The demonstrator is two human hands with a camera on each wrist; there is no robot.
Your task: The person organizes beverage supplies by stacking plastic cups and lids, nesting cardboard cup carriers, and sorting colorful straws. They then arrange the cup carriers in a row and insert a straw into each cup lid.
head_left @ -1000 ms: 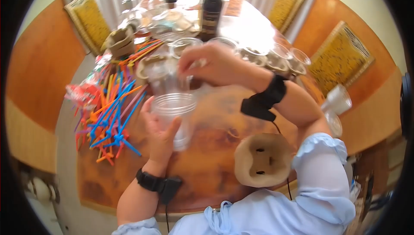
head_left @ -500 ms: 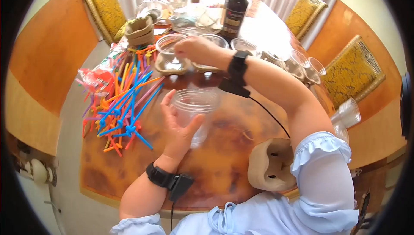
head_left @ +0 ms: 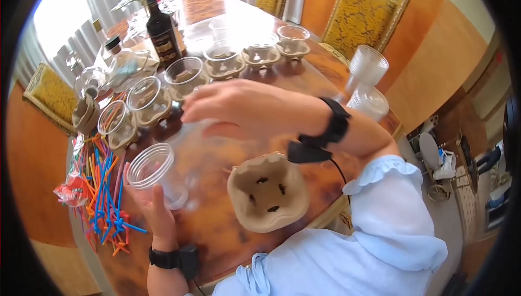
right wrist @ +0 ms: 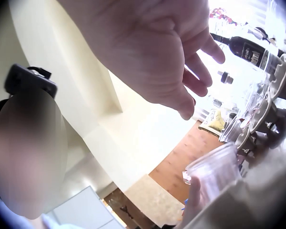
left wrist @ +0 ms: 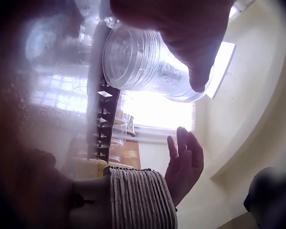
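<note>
In the head view my left hand (head_left: 154, 209) grips a short stack of clear plastic cups (head_left: 152, 167), fingers and thumb round its side. The left wrist view shows the same cups (left wrist: 138, 59) from below, with my thumb against them. My right hand (head_left: 239, 110) hangs over the table with its fingers extended, nothing seen between them; the right wrist view shows that hand (right wrist: 157, 52) with its fingers apart. Beneath and to the right of it sits a brown pulp carrier (head_left: 268, 193). Beyond the hands, clear cups (head_left: 185, 76) stand in pulp carriers (head_left: 225, 68) in a row.
Knotted coloured straws (head_left: 103, 209) lie at the left beside a red wrapper (head_left: 73, 188). A dark bottle (head_left: 163, 34) and clear glass bottles (head_left: 122, 60) stand at the back. More stacked cups (head_left: 369, 68) are at the table's right edge, near a yellow chair (head_left: 364, 11).
The head view has turned to the right. My right hand has left the row of cups and come back toward the near carrier, fingers extended. My left hand keeps its hold on the cup stack.
</note>
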